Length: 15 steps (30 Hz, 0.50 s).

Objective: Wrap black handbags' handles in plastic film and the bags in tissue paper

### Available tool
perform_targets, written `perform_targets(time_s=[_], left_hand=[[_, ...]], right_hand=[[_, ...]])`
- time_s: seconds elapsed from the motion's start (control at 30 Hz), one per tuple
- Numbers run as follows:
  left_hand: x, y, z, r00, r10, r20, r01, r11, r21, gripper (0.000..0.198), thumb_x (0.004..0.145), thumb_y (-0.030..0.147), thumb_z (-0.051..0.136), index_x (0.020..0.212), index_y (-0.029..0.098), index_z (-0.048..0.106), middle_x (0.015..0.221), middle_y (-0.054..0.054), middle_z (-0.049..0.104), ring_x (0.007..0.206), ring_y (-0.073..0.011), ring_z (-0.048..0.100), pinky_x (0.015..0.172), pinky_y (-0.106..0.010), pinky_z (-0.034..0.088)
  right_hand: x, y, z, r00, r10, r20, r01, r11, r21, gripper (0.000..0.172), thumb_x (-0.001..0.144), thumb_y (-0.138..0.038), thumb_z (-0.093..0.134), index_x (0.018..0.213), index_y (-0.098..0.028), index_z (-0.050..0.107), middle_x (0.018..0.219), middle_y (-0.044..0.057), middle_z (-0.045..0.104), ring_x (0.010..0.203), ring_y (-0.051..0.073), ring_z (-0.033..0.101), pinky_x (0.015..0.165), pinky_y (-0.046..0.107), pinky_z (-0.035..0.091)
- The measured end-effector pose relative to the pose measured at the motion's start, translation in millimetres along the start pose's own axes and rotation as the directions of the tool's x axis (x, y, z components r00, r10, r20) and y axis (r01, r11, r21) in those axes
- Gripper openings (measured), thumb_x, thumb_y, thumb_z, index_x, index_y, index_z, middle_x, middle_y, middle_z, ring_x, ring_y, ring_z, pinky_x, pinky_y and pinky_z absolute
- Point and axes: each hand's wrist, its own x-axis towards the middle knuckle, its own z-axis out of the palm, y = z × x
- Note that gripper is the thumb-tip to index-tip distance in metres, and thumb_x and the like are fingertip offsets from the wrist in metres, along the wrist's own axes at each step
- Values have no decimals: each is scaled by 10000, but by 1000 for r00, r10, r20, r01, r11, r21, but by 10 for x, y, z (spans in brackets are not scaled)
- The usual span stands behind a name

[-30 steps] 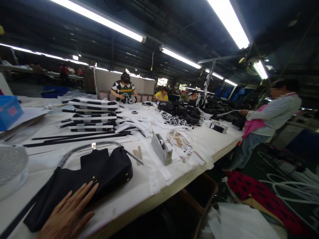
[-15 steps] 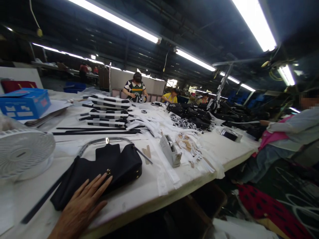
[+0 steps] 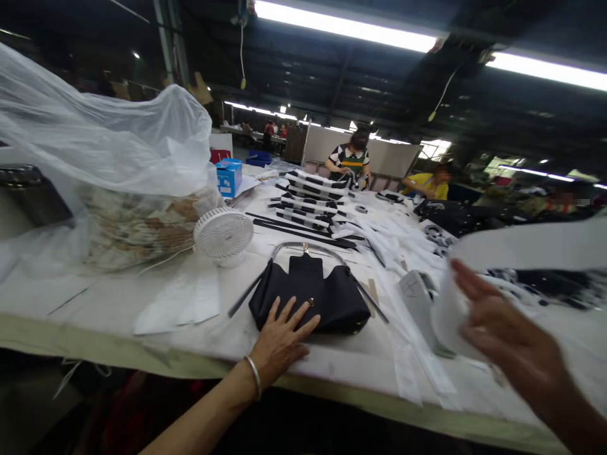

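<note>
The right hand [image 3: 512, 335] comes into view since the earlier frame, along with a sweep of white sheet [image 3: 535, 246], and the head camera turns left, so a big clear plastic bag [image 3: 142, 158] now shows too. The left hand [image 3: 282, 341] remains on the black handbag [image 3: 294, 294], its palm down and fingers spread, the grip apart and clamped on nothing. A pale bangle [image 3: 253, 377] circles that wrist.

The handbag lies on the table [image 3: 341, 366] near the front edge, its flap up toward the far side and a gold-coloured clasp [image 3: 311, 303] just beyond the left fingertips. Its wrapped handle arches behind it.

The right hand is blurred, with the sheet at its fingertips; I cannot tell whether its grip is closed on it. The sheet partly hides a grey tape dispenser [image 3: 417, 303], which stands to the right of the handbag.

To the left is a white fan [image 3: 225, 234], with the plastic bag beside it and a blue box [image 3: 229, 177] farther back. Beyond the handbag lie long black strips [image 3: 308, 230] and stacked black-and-white bundles [image 3: 308, 199]. Farther off are 2 people, 1 in a patterned top [image 3: 353, 163] and 1 in yellow [image 3: 441, 189].
</note>
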Motion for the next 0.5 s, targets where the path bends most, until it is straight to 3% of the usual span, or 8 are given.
perform_targets(time_s=[0.03,0.07,0.13,0.23,0.3,0.37,0.43,0.5], left_hand=[[-2,9,3,1000,-12,1,12,1000,-9,737,815,510,679,1455,428,321,1519,-15,410,1368,-342,381,1104,-623,250],[-1,17,10,1000,-25,-8,25,999,-22,722,810,515,684,1442,432,345,1509,-11,425,1358,-349,393,1097,-634,254],[7,36,38,999,-37,-40,34,998,-59,648,820,507,675,1407,416,416,1467,-15,480,1330,-340,432,1099,-620,265],[21,66,105,992,-55,-112,42,992,-116,467,902,401,595,1355,318,511,1345,-55,597,1247,-273,528,1098,-507,321],[22,80,142,988,-70,-141,51,990,-134,421,940,366,540,1355,301,512,1293,-54,636,1198,-238,568,1090,-469,335],[17,84,152,987,-72,-142,53,989,-137,447,944,394,532,1380,317,479,1304,-43,631,1206,-238,564,1099,-481,317],[13,81,132,989,-74,-130,57,989,-133,483,931,395,551,1396,302,463,1348,-56,598,1249,-259,532,1107,-492,305],[11,77,95,990,-75,-120,59,990,-126,493,930,365,554,1405,283,454,1383,-68,567,1275,-265,511,1109,-487,308]], right_hand=[[313,-216,172,987,-110,114,103,993,61,115,861,-224,540,746,-233,533,1536,87,362,1435,334,268,1132,576,288],[583,-426,353,933,-250,257,230,967,109,102,820,-179,549,730,-222,527,1528,89,382,1452,336,223,1154,592,219],[957,-764,706,762,-440,475,379,898,223,112,726,-100,554,747,-210,562,1473,64,473,1451,302,241,1175,578,139],[1174,-940,1075,535,-477,698,299,879,372,139,660,-88,607,747,-197,606,1435,41,523,1426,282,308,1186,529,108],[1238,-876,1169,463,-410,786,116,907,405,51,713,-192,668,756,-198,641,1408,39,550,1399,291,359,1184,515,121],[1310,-783,1186,465,-295,835,-85,923,374,156,805,-357,646,809,-206,685,1293,46,641,1335,296,453,1172,496,185],[1362,-746,1201,545,-127,829,-226,930,291,318,885,-466,539,905,-197,709,1168,68,700,1236,300,550,1124,473,303],[1330,-793,1272,642,19,766,-268,942,201,446,868,-531,540,1095,-173,680,1260,120,646,1223,320,552,1072,465,380]])
